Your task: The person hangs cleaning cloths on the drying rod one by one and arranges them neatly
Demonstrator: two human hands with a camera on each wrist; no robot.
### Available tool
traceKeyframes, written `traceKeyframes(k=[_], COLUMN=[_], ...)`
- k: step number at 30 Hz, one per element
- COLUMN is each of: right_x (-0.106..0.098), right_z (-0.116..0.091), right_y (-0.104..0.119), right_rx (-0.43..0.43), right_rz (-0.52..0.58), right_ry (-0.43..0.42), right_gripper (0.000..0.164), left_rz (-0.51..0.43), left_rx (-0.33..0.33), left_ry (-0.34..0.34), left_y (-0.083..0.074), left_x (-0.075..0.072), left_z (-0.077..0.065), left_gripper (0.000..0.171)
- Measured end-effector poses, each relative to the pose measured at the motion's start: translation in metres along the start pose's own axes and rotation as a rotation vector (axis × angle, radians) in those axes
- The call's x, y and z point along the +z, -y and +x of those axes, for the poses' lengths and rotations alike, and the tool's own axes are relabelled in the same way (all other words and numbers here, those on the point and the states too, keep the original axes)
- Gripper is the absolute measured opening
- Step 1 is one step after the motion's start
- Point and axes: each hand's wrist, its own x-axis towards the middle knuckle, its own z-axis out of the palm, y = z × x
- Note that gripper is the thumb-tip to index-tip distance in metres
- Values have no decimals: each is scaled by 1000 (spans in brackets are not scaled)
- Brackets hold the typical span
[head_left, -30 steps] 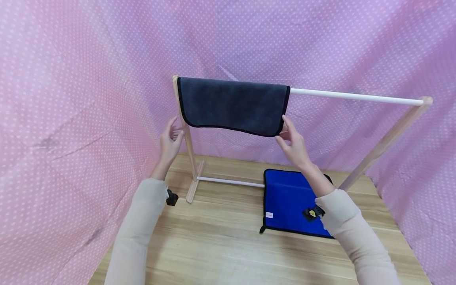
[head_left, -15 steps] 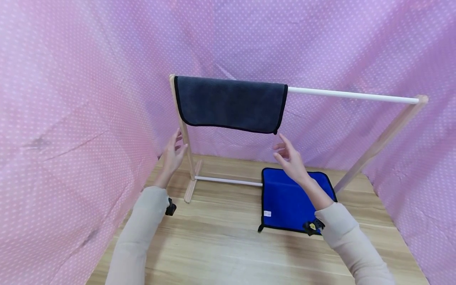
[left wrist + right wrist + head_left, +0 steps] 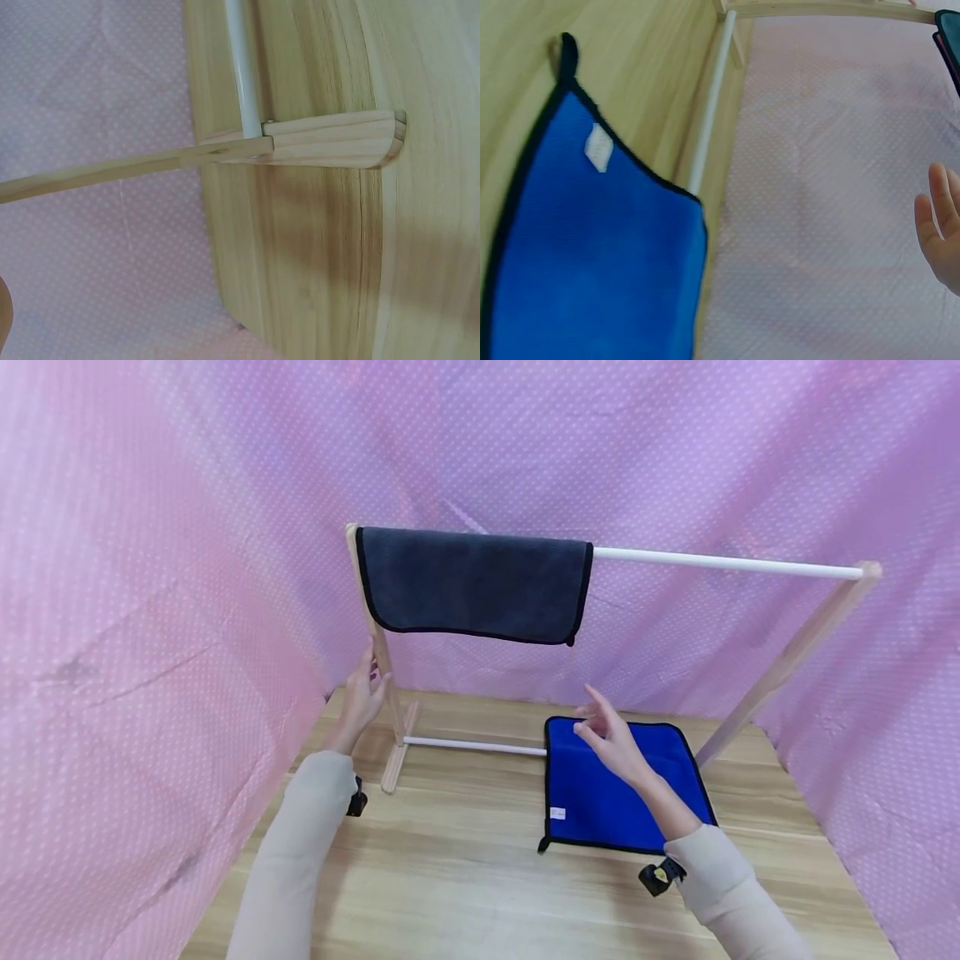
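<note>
Right-hand fingers [image 3: 602, 705] overlap the blue cloth [image 3: 600, 803] only in the head view.

Hung cloth [image 3: 472, 585] is over the top bar [image 3: 720, 562], left end, just beside the left post [image 3: 395, 718]. Flat cloth [image 3: 600, 802] is on the table [image 3: 465, 877] toward the right, across part of the low bar [image 3: 476, 744]. Curtain [image 3: 525, 443] hangs behind everything.

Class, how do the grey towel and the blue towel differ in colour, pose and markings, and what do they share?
The grey towel hangs folded over the upper bar; the blue towel lies spread out below. The blue towel shows a white label; the grey towel's front shows none. One is dark grey, the other bright blue. Both have black edging.
</note>
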Motion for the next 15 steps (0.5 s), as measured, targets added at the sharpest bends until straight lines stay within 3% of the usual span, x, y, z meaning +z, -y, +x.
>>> traceKeyframes(k=[8, 15], right_x=[-3, -12], right_z=[-25, -48], right_y=[-45, -76], right_rx=[71, 110], right_rz=[106, 98], right_ry=[102, 140], right_gripper=[60, 59], left_rz=[55, 82], left_rx=[27, 28], left_ry=[-25, -19], left_y=[9, 8], left_x=[3, 6], left_z=[-2, 3], left_gripper=[67, 57])
